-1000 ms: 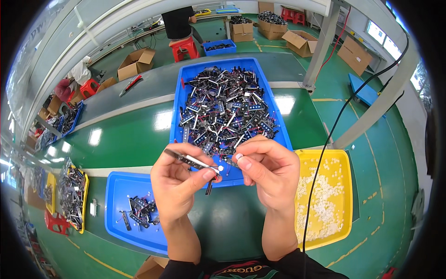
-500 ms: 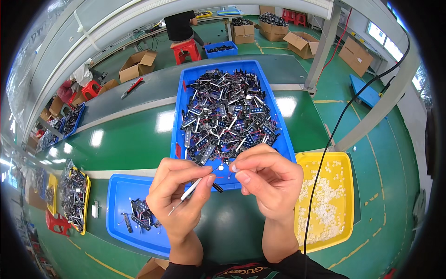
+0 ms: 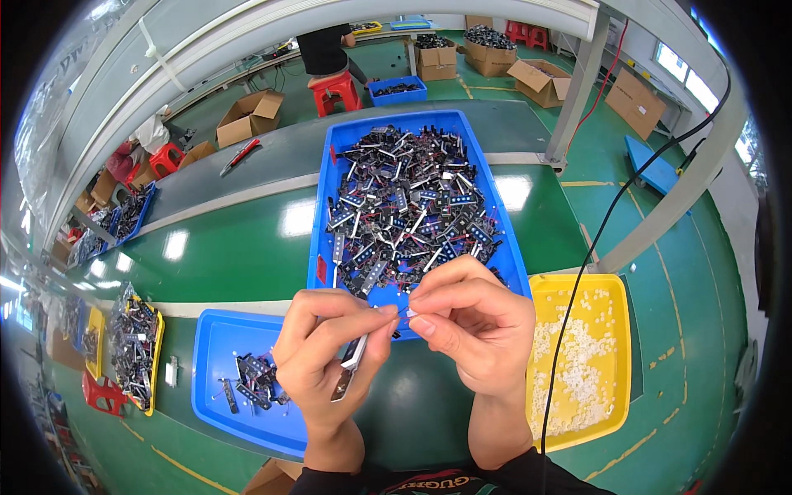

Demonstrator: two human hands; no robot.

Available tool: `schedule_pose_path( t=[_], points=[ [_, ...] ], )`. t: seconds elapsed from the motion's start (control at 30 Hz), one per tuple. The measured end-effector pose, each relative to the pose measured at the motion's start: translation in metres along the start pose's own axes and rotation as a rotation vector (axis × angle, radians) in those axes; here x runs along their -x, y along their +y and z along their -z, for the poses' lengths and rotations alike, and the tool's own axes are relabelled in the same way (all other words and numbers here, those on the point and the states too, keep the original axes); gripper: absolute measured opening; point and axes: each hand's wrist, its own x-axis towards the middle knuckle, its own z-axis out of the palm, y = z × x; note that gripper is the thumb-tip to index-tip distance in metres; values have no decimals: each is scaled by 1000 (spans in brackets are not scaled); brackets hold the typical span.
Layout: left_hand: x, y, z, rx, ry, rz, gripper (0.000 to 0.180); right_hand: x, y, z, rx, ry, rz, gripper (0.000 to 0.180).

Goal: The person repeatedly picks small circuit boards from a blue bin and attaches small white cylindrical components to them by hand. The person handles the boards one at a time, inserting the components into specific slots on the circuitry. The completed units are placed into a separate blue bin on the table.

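Observation:
My left hand (image 3: 318, 351) is closed around a small black-and-white module with a thin wire (image 3: 355, 353), which sticks out below the fingers. In my right hand (image 3: 478, 334), thumb and forefinger pinch a tiny white plastic piece (image 3: 411, 313). Both sets of fingertips almost meet over the near end of a large blue tray (image 3: 513, 262), heaped with similar black modules (image 3: 404, 198). A yellow tray (image 3: 621, 355) of loose small white pieces (image 3: 573, 371) is right of my right hand. Left of my left hand, a smaller blue tray (image 3: 213, 330) holds a few modules (image 3: 254, 379).
A black cable (image 3: 582, 272) hangs down past the yellow tray. A metal frame (image 3: 569, 107) spans above the bench. A red-handled tool (image 3: 240, 157) lies on the far grey strip. Beyond are a seated person (image 3: 323, 51), red stools (image 3: 336, 91) and cardboard boxes (image 3: 250, 115).
My fingertips have drawn closer together. The module in my left hand has turned, showing its broader side. The right hand keeps its pinch on the white piece.

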Motion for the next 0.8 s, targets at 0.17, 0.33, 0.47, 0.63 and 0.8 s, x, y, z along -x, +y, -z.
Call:
schedule_pose_path(
  t=[0.17,0.33,0.47,0.63,0.8],
  points=[
    [-1,-2,-2,7,-27,-50,26,2,-4,0,-184,-4,-202,20],
    [-1,-2,0,26,-30,-42,28,0,-1,8,-360,-101,-314,17],
    [0,-2,0,76,-23,-25,30,0,3,10,-473,-130,-340,17],
    [-3,-2,1,62,-28,-43,29,0,5,10,-503,-121,-326,14],
    [-1,-2,1,47,-27,-34,28,1,7,6,-470,-95,-219,17]
  ],
)
